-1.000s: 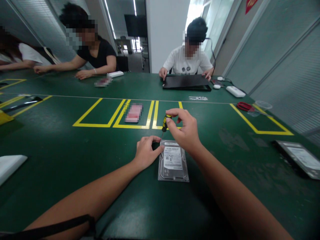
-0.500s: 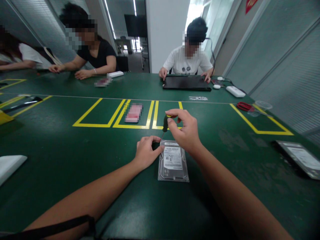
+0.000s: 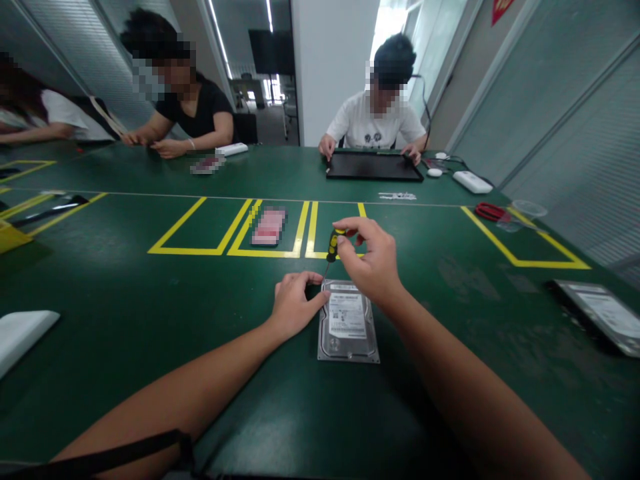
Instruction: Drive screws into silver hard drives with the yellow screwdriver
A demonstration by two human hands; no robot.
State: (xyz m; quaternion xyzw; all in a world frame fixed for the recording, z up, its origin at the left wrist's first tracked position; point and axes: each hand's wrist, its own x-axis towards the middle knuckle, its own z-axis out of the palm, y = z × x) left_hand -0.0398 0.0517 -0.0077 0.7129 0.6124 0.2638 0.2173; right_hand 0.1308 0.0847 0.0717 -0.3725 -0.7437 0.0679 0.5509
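Observation:
A silver hard drive (image 3: 349, 343) with a white label lies flat on the green table in front of me. My left hand (image 3: 296, 301) grips its far left corner, thumb on the top face and forefinger beside the screwdriver tip. Between the fingertips of my right hand (image 3: 369, 253) is a yellow-and-black screwdriver (image 3: 333, 245), held almost upright with a slight tilt. Its thin shaft runs down to the drive's far left corner. Whether the tip sits in a screw is too small to tell.
A second hard drive (image 3: 603, 310) lies to the right. Yellow tape frames mark the table, one around a blurred pink item (image 3: 269, 225). Red cable (image 3: 493, 212) and a clear lid are at far right. Across the table, a person holds a black panel (image 3: 375, 165); others sit left.
The screwdriver handle has turned about its axis in my right fingers, its yellow patches hidden and then showing again. My left hand and the drive have stayed in place. The person opposite has lowered the black panel slightly.

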